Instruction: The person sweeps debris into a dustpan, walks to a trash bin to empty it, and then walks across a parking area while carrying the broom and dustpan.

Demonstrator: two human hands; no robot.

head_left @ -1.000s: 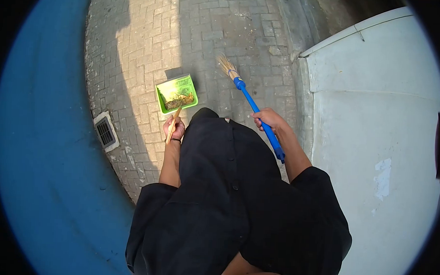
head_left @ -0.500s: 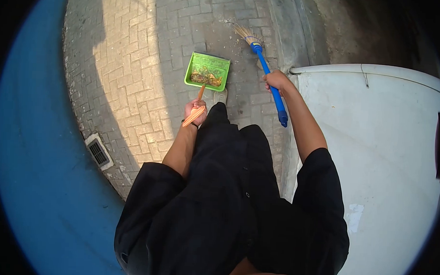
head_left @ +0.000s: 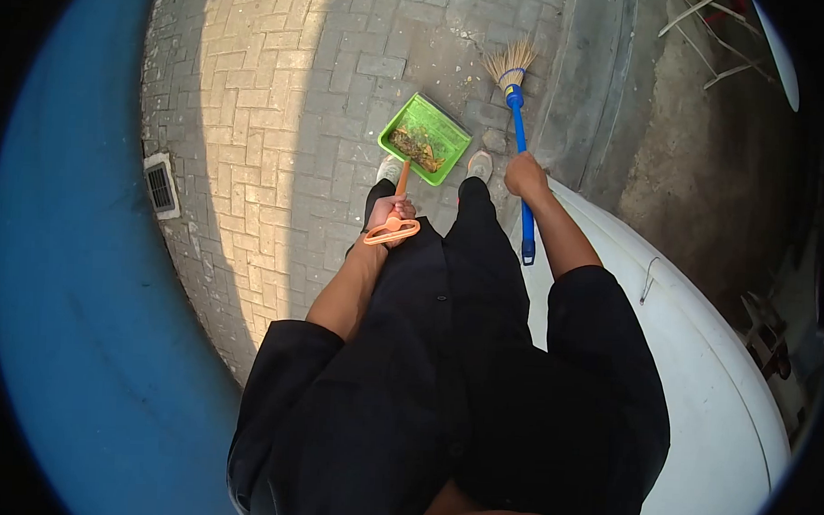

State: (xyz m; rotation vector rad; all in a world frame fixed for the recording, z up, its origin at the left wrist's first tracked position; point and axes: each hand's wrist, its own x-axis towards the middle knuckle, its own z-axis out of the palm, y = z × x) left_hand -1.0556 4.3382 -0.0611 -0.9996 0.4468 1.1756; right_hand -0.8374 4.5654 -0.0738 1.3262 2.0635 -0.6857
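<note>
My left hand (head_left: 394,217) is closed round the orange handle of a green dustpan (head_left: 449,133). Dry leaves and dirt (head_left: 417,151) lie in the pan, piled toward its handle side. The pan is tilted, its open edge facing away and to the right, in front of my shoes. My right hand (head_left: 526,177) grips the blue handle of a broom (head_left: 520,125). The broom's straw bristles (head_left: 510,63) fan out over the paving, beyond the dustpan and to its right. The handle's lower end hangs below my fist.
Grey paving bricks (head_left: 354,92) cover the ground, with a sunlit strip on the left. A blue wall (head_left: 77,246) runs along the left, near a drain grate (head_left: 161,186). A white curved panel (head_left: 698,376) stands close on my right. A concrete curb (head_left: 586,91) lies ahead right.
The view has turned and moved forward. The dustpan has rotated, its open edge now turned more to the right. The broom is more upright in view, and both my shoes now show.
</note>
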